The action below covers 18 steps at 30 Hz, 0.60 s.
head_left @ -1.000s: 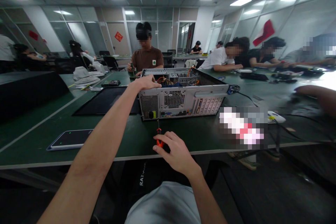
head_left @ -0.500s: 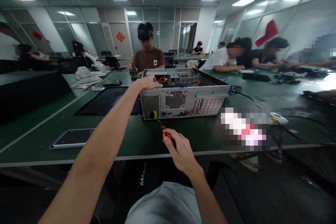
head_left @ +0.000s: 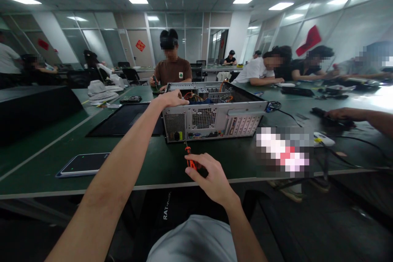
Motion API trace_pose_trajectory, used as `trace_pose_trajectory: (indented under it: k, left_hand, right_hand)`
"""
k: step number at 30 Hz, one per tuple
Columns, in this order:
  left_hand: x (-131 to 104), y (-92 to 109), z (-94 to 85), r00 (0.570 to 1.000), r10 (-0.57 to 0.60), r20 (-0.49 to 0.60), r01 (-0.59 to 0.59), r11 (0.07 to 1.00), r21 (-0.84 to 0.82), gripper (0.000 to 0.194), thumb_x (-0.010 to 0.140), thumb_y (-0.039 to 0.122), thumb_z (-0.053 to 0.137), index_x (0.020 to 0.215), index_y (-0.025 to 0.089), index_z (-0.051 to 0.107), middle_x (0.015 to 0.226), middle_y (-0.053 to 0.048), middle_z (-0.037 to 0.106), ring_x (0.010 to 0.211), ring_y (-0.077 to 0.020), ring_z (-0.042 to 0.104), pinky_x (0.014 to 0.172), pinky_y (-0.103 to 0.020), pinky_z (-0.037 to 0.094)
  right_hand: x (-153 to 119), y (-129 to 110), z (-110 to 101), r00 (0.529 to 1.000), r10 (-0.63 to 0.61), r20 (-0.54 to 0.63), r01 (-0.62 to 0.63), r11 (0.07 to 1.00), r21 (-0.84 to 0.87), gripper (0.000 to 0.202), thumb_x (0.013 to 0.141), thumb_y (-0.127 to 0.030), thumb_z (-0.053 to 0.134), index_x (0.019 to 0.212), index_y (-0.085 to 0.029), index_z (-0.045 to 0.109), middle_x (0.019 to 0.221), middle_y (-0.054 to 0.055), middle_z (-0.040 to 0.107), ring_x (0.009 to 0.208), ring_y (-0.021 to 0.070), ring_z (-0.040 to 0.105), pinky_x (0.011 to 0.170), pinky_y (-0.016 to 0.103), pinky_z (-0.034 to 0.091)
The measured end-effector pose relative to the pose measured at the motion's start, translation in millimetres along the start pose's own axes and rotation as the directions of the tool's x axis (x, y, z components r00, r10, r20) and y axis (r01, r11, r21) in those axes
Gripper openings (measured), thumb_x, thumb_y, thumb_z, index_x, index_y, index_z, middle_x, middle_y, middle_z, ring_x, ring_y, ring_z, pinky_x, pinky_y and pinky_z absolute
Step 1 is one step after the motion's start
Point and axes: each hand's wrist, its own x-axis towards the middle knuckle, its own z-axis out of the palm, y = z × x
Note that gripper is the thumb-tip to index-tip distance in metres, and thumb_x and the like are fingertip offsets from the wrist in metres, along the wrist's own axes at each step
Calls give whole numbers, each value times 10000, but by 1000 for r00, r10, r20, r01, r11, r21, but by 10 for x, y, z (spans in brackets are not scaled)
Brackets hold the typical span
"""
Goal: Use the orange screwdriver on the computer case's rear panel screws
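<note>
A grey desktop computer case lies on its side on the green table, its top side uncovered and its port panel facing me. My left hand grips the near left top edge of the case, its thumb along the rim and other fingers partly hidden. My right hand holds a screwdriver by its orange and black handle, between thumb and fingers. The screwdriver's tip points at the lower left of the port panel; I cannot tell whether it touches.
Left of the case lies a black side panel, with a phone nearer me. A small drive-like part and white fans sit beyond. Cables run right; a co-worker's hand touches a black object. Another person sits opposite.
The screwdriver handle stands more upright and has shifted slightly left, with my right fingers looser around it. My left hand stays on the case. A co-worker's hand has come further in from the right.
</note>
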Motion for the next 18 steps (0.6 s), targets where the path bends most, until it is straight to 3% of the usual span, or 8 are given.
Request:
trace_pose_trajectory:
  k: [4,9,18]
  left_hand:
    - [10,-12,13,1000,13,-15,-12,1000,13,790,780,794,548,1354,251,549,1417,-130,626,1249,-339,611,1035,-441,467]
    - [-18,27,-3,1000,-21,3,21,999,36,810,778,820,537,1348,245,548,1445,-137,610,1276,-341,600,1047,-434,463]
    - [-77,74,-37,999,-32,7,31,998,56,808,794,817,526,1358,238,539,1451,-145,604,1277,-338,604,1054,-433,462]
  right_hand:
    - [70,-71,-32,987,-97,-131,118,979,164,282,950,-356,689,1218,-271,714,942,13,691,831,158,608,778,298,494]
    - [203,-111,45,955,-64,-290,136,963,233,277,952,-350,674,1211,-265,720,889,5,662,780,153,567,744,296,485]
    - [279,-43,133,959,17,-284,71,952,298,315,965,-396,647,1241,-257,709,994,34,712,831,167,613,789,319,503]
